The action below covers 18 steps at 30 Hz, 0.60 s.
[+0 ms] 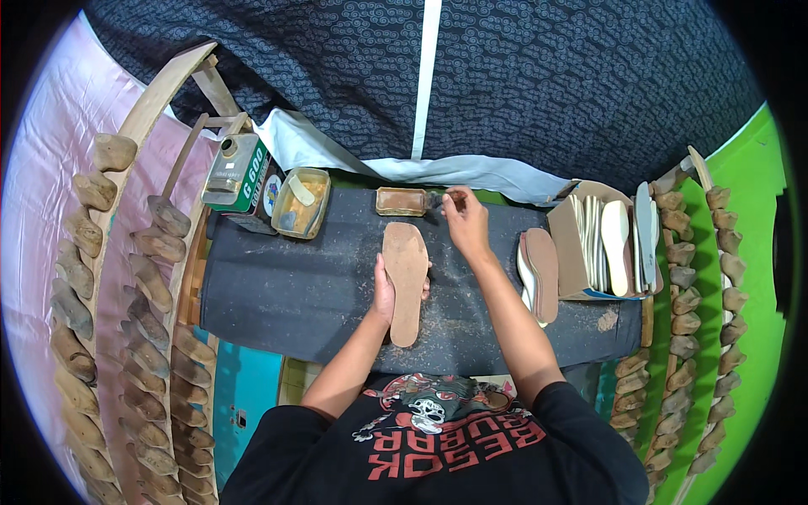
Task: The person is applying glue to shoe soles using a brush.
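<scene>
My left hand [385,290] grips a brown shoe insole [406,286] around its middle, thumb on one edge and fingertips on the other. The insole stands lengthwise over the table, its broad end away from me. Farther off, my right hand [465,220] has its thumb and fingers pinched together. A small dark thing [433,202] sits at those fingertips, too unclear to name. Just left of it is a shallow rectangular tray [401,212] with a brown inside.
A dark cloth with scattered crumbs covers the table [278,286]. At the back left are a green metal can [240,181] and a plastic tub [290,231]. Loose insoles [543,265] lie by a cardboard box [572,282] of insoles. Racks of wooden shoe lasts [151,282] flank both sides.
</scene>
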Each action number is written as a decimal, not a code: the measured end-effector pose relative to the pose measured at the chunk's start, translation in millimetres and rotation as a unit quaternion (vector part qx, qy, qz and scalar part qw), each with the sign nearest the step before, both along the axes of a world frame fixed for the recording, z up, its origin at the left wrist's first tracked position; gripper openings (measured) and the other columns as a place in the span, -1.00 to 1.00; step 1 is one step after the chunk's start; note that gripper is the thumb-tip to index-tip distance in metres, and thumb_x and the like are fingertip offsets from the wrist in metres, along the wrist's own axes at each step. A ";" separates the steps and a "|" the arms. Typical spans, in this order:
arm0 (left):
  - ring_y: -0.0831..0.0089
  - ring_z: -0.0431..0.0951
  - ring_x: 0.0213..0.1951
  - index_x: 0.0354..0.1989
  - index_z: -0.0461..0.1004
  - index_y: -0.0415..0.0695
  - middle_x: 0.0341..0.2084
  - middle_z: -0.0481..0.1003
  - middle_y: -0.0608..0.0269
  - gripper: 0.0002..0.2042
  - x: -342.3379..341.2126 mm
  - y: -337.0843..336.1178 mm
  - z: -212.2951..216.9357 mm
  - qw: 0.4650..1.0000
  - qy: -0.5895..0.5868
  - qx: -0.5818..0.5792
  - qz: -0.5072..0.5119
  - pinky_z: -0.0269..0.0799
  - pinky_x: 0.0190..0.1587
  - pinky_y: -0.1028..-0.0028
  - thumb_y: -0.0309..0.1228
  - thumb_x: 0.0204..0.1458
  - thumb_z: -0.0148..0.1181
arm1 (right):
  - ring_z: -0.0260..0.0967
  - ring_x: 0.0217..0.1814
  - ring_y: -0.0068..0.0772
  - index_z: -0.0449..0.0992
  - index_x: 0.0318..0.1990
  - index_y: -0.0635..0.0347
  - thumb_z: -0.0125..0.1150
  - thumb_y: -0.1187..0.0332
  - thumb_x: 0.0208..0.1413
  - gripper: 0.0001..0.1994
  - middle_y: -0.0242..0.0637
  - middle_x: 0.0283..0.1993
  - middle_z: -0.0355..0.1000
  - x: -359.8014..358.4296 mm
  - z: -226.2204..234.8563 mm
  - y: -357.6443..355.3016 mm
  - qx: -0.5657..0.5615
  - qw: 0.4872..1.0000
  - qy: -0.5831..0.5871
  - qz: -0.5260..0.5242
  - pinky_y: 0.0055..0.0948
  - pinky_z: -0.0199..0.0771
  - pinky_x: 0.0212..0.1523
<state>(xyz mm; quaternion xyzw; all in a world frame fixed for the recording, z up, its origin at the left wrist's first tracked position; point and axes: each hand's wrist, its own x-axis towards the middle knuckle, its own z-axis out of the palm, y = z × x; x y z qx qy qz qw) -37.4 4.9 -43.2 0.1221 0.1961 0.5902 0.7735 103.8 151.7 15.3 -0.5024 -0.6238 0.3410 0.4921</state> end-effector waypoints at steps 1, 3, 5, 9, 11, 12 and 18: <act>0.33 0.58 -0.40 0.20 0.40 -0.14 -0.15 0.56 0.12 -0.12 -2.4 -2.0 -0.7 1.000 0.005 -0.005 0.006 0.53 -0.41 0.31 0.45 0.19 -0.43 | 0.56 -0.34 -0.39 0.55 -0.14 0.32 0.24 0.36 0.25 -0.81 -0.12 -0.35 0.60 -5.2 -6.9 7.7 -0.013 1.000 -0.010 0.005 -0.38 0.53 -0.24; 0.33 0.57 -0.40 0.19 0.40 -0.14 -0.15 0.56 0.12 -0.12 -6.5 -5.5 1.5 1.000 0.012 -0.012 0.017 0.53 -0.41 0.31 0.45 0.19 -0.43 | 0.59 -0.32 -0.32 0.55 -0.13 0.32 0.24 0.35 0.25 -0.81 -0.09 -0.33 0.61 -15.8 -22.4 19.8 -0.008 0.999 -0.034 0.006 -0.35 0.54 -0.23; 0.33 0.57 -0.39 0.19 0.40 -0.15 -0.15 0.56 0.11 -0.11 -9.3 -9.7 6.1 0.999 0.017 -0.024 0.035 0.53 -0.40 0.31 0.46 0.18 -0.44 | 0.61 -0.30 -0.25 0.55 -0.13 0.32 0.24 0.34 0.25 -0.80 -0.06 -0.31 0.61 -22.9 -31.6 28.1 -0.002 0.998 -0.058 0.008 -0.32 0.55 -0.21; 0.32 0.56 -0.37 0.20 0.39 -0.14 -0.13 0.55 0.10 -0.11 -17.4 -12.8 6.8 0.999 0.011 -0.009 0.040 0.53 -0.39 0.31 0.46 0.18 -0.44 | 0.60 -0.32 -0.31 0.54 -0.12 0.33 0.23 0.32 0.27 -0.78 -0.11 -0.32 0.61 -24.7 -35.4 36.6 0.002 0.998 -0.056 -0.001 -0.36 0.56 -0.25; 0.30 0.56 -0.36 0.22 0.38 -0.13 -0.10 0.55 0.10 -0.12 -19.1 -13.8 9.3 0.998 0.000 -0.018 0.055 0.54 -0.38 0.31 0.45 0.19 -0.45 | 0.59 -0.39 -0.45 0.54 -0.13 0.32 0.22 0.31 0.30 -0.79 -0.19 -0.36 0.61 -22.8 -31.6 32.9 0.009 0.998 -0.069 -0.004 -0.43 0.56 -0.31; 0.30 0.56 -0.36 0.22 0.38 -0.13 -0.10 0.55 0.10 -0.12 -20.6 -13.6 8.5 0.998 0.000 -0.017 0.054 0.54 -0.38 0.31 0.45 0.19 -0.45 | 0.59 -0.39 -0.45 0.54 -0.13 0.32 0.22 0.31 0.30 -0.79 -0.19 -0.36 0.61 -24.1 -32.3 32.0 0.010 0.998 -0.068 -0.005 -0.43 0.56 -0.31; 0.30 0.54 -0.35 0.22 0.37 -0.10 -0.09 0.54 0.11 -0.14 -15.1 -5.9 5.0 0.999 0.000 -0.010 0.044 0.52 -0.37 0.30 0.46 0.18 -0.42 | 0.62 -0.29 -0.07 0.54 -0.15 0.31 0.25 0.29 0.25 -0.78 0.01 -0.31 0.61 -19.4 -39.9 26.6 -0.028 0.997 -0.073 -0.003 -0.23 0.56 -0.22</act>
